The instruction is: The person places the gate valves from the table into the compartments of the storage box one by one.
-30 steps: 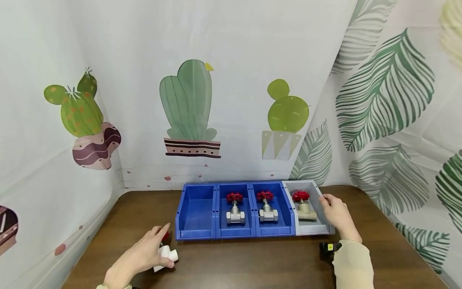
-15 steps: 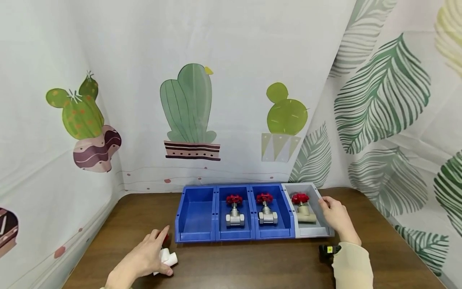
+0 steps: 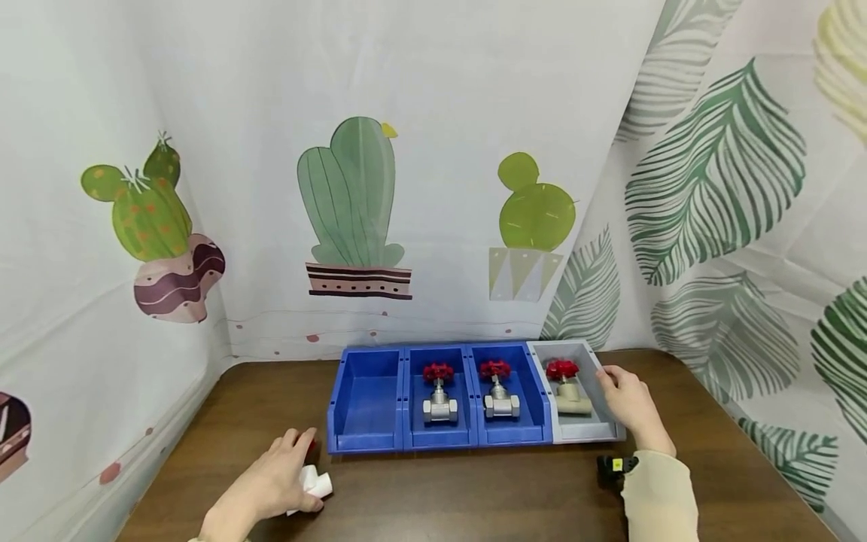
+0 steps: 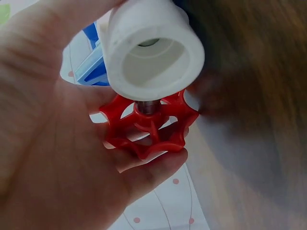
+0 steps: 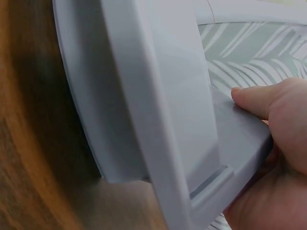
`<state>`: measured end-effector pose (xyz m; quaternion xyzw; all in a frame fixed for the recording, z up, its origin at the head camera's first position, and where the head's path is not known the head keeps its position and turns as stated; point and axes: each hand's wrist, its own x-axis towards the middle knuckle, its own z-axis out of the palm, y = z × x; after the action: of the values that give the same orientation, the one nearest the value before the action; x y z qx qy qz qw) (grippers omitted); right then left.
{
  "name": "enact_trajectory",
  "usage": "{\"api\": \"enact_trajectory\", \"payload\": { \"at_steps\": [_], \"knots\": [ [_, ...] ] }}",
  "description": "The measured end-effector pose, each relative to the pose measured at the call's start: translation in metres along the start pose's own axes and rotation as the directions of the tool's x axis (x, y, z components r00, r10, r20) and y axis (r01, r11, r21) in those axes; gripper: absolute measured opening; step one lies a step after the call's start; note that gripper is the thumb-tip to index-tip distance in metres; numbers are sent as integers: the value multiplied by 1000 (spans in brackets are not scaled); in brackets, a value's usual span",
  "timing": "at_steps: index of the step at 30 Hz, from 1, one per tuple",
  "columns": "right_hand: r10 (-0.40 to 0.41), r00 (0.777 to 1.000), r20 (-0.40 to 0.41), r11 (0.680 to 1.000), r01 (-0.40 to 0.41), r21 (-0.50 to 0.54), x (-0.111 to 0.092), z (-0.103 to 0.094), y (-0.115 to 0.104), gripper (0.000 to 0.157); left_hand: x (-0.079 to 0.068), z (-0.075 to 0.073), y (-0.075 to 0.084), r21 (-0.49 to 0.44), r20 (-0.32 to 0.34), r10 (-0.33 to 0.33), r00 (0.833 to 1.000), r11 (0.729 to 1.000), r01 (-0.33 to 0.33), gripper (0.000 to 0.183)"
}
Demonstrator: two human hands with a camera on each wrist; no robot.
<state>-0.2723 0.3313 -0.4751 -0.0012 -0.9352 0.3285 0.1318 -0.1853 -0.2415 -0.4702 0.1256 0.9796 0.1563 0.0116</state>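
Note:
My left hand [image 3: 267, 478] holds a white plastic valve [image 3: 317, 483] at the table's left, in front of the bins. In the left wrist view its fingers curl behind the red handwheel [image 4: 146, 122], while the thumb side lies along the white body [image 4: 148, 88] with its round open end facing the camera. At the right, my right hand [image 3: 633, 406] grips the side wall of the grey bin [image 3: 588, 433]; the right wrist view shows the thumb on that wall [image 5: 235, 122], the other fingers partly hidden below. A beige valve [image 3: 572, 400] with a red wheel lies inside this bin.
Left of the grey bin, several blue bins stand joined in a row. Two hold metal valves [image 3: 440, 407] [image 3: 501, 403] with red wheels; the leftmost bin [image 3: 369, 403] shows a bare floor. A patterned cloth [image 3: 447, 188] hangs behind the brown table [image 3: 474, 497].
My left hand has turned slightly over the white valve, covering more of its lower end and its red wheel. My right hand stays on the grey bin. The head view has shifted slightly.

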Motion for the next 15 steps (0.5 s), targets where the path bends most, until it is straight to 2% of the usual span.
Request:
{"api": "enact_trajectory", "payload": {
  "at_steps": [15],
  "knots": [
    [9,1000,22,1000,-9,8,1,-1,-1,46,4,1,-5,64,-38,41,998,997,-38,101]
  ]
}}
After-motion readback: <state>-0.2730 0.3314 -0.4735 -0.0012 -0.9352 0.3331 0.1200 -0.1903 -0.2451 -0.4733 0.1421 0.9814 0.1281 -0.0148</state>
